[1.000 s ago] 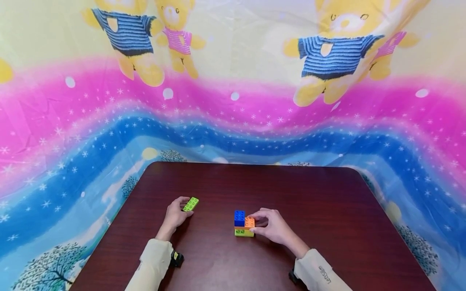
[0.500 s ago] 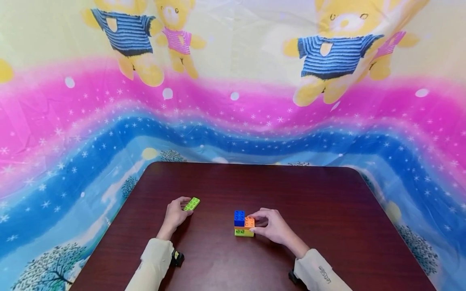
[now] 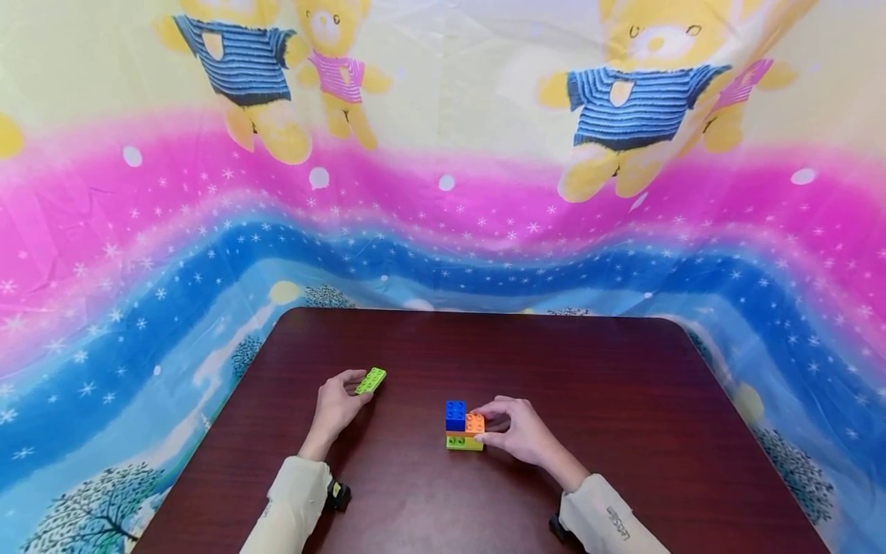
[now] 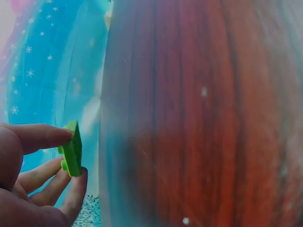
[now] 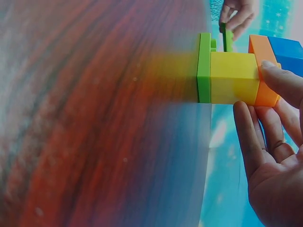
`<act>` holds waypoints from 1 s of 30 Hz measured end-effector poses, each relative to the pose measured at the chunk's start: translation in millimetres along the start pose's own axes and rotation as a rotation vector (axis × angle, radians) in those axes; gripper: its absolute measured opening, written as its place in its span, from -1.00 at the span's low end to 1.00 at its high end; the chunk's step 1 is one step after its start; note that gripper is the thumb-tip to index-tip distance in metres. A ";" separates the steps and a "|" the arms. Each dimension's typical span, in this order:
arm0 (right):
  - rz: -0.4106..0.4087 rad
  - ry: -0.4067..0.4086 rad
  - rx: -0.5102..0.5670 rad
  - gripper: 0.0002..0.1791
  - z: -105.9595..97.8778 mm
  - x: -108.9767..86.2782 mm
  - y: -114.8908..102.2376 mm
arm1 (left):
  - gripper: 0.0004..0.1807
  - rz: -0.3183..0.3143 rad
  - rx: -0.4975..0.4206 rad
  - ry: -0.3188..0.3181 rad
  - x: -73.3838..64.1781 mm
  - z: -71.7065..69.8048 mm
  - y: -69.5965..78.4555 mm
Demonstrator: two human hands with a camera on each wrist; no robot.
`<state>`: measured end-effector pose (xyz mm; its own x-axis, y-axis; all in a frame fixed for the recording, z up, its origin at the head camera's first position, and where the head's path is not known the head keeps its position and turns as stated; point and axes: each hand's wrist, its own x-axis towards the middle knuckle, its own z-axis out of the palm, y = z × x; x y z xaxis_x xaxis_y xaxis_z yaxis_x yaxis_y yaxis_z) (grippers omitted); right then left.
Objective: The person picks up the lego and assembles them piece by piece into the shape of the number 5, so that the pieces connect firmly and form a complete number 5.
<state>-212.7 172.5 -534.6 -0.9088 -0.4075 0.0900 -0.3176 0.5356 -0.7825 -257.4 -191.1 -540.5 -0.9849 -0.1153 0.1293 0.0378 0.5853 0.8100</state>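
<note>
- The person's left hand pinches a lime-green, flat, oblong plastic brick with studs, its fingers parted just by the brick's width; one end of the brick is hidden in the grip.
- In the left wrist view that brick shows nearly edge-on, so most of its studs are hard to make out, and the hand is cut off at the left edge.
- The right hand grips a stack standing on the dark red-brown wood-grain table, its fingers narrowly spread about an orange studded plastic brick.
- Under the orange brick sits a boxy yellow plastic block, mostly hidden from the head, on a thin green studded plastic plate touching the table.
- A blue studded plastic block tops the stack's left part; the right wrist view cuts it off.
- Both pale sleeves run out of the head view at the bottom, and the table's near edge lies out of frame.
</note>
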 end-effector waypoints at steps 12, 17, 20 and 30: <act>-0.004 0.006 0.003 -0.58 -1.4 -0.7 1.9 | -0.57 0.037 -0.056 0.032 -5.0 5.9 19.7; -0.006 0.001 0.007 -0.57 -1.4 -0.3 3.2 | -0.56 0.071 -0.105 -0.007 -10.6 7.5 29.7; -0.017 0.002 0.008 -0.58 -1.2 0.4 2.6 | -0.54 0.098 -0.118 -0.021 -13.0 8.2 35.4; -0.007 0.005 0.013 -0.58 -0.7 -0.4 2.1 | -0.54 0.218 -0.198 -0.082 -22.4 14.2 52.9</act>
<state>-213.1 174.2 -535.8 -0.9079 -0.4074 0.0984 -0.3204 0.5234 -0.7896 -235.7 -146.2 -508.7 -0.9601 0.0655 0.2718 0.2737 0.4200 0.8653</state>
